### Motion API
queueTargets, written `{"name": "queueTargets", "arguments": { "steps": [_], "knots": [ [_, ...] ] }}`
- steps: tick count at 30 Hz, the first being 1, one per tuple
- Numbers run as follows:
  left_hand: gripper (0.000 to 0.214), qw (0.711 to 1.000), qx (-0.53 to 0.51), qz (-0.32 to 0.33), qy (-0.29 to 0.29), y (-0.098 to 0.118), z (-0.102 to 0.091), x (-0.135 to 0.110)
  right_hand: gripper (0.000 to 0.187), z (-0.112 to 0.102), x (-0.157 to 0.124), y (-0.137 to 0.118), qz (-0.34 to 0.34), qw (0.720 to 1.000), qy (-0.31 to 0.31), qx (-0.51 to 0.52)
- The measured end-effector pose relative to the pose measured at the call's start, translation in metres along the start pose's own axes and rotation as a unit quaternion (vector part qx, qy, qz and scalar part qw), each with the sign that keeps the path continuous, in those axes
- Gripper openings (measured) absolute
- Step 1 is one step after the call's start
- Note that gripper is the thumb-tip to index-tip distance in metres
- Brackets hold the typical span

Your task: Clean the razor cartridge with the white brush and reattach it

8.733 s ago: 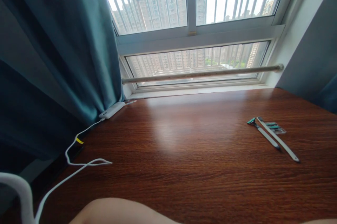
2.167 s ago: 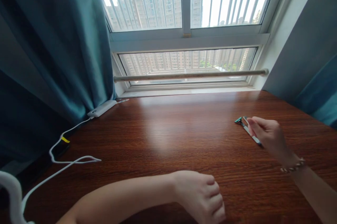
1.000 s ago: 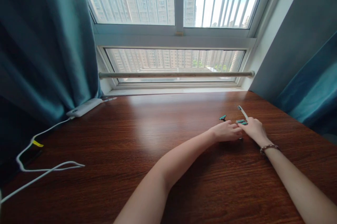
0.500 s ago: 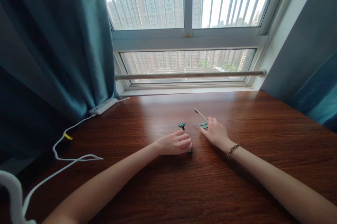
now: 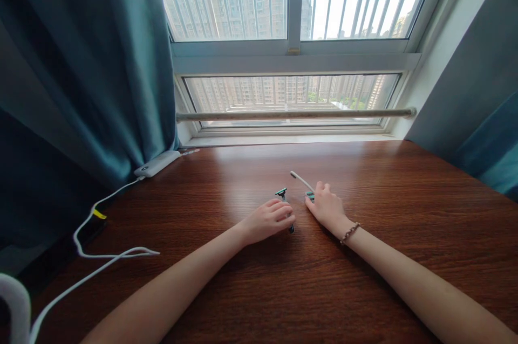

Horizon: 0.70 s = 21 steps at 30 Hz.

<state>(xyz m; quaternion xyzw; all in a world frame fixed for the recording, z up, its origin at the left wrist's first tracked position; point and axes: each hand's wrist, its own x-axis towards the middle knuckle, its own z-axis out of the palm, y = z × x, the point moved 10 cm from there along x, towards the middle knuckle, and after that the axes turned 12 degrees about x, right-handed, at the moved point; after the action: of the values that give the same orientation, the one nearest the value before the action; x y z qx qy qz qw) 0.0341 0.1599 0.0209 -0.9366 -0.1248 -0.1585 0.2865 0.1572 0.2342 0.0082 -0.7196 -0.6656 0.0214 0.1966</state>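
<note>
At the middle of the bench (image 5: 263,290), the left hand (image 5: 269,219) has its grip closed round the razor (image 5: 281,192), while just beside it the right hand (image 5: 328,208) covers parts of the toothbrush (image 5: 303,181) and blade pack (image 5: 309,197), its grip too hidden to tell whether closed.

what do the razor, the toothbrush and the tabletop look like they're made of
Razor: probably plastic, given its dark neck and green-edged head; most of the handle is covered. Toothbrush: likely plastic, evenly pale. Tabletop: wood or wood-look laminate, semi-gloss, from its grain and window reflection.
</note>
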Motion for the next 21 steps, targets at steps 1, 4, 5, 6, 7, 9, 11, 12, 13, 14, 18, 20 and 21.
{"name": "queueTargets", "arguments": {
  "steps": [1,4,5,6,7,9,11,12,13,14,18,20,21],
  "knots": [
    [0.015,1.0,-0.001,0.001,-0.002,0.0,0.0,0.0,0.031,-0.001,0.001,0.001,0.002,1.0,0.0,0.001],
    [0.017,1.0,0.003,0.011,-0.01,0.001,0.002,-0.001,0.04,-0.007,0.001,0.003,0.007,1.0,0.003,0.008],
    [0.017,1.0,0.005,0.013,-0.012,0.001,0.002,-0.002,0.042,-0.01,0.001,0.003,0.007,1.0,0.004,0.014],
    [0.018,1.0,0.008,0.014,-0.011,0.002,0.002,-0.002,0.042,-0.013,0.001,0.002,0.004,1.0,0.004,0.022],
    [0.018,1.0,0.012,0.014,-0.008,0.002,0.002,-0.002,0.041,-0.015,0.0,0.001,-0.001,0.999,0.0,0.033],
    [0.019,1.0,0.019,0.011,0.001,0.002,0.0,-0.003,0.034,-0.016,-0.003,-0.004,-0.021,0.998,-0.02,0.062],
    [0.02,1.0,0.027,0.004,0.011,0.002,-0.002,-0.003,0.028,-0.013,-0.007,-0.011,-0.044,0.993,-0.052,0.093],
    [0.019,0.999,0.03,0.0,0.014,0.002,-0.003,-0.003,0.026,-0.01,-0.01,-0.014,-0.052,0.991,-0.067,0.105],
    [0.019,0.999,0.033,-0.005,0.014,0.002,-0.004,-0.004,0.025,-0.008,-0.013,-0.017,-0.058,0.989,-0.078,0.112],
    [0.018,0.999,0.036,-0.01,0.013,0.001,-0.005,-0.005,0.025,-0.007,-0.016,-0.02,-0.062,0.988,-0.084,0.114],
    [0.019,0.998,0.048,-0.022,0.015,-0.001,-0.006,-0.008,0.018,-0.005,-0.027,-0.028,-0.067,0.991,-0.082,0.08],
    [0.02,0.998,0.05,-0.018,0.027,0.0,-0.007,-0.01,0.018,-0.004,-0.03,-0.032,-0.075,0.992,-0.084,0.059],
    [0.02,0.998,0.049,-0.014,0.034,0.001,-0.008,-0.01,0.019,-0.003,-0.031,-0.033,-0.081,0.992,-0.086,0.052]
  ]
}}
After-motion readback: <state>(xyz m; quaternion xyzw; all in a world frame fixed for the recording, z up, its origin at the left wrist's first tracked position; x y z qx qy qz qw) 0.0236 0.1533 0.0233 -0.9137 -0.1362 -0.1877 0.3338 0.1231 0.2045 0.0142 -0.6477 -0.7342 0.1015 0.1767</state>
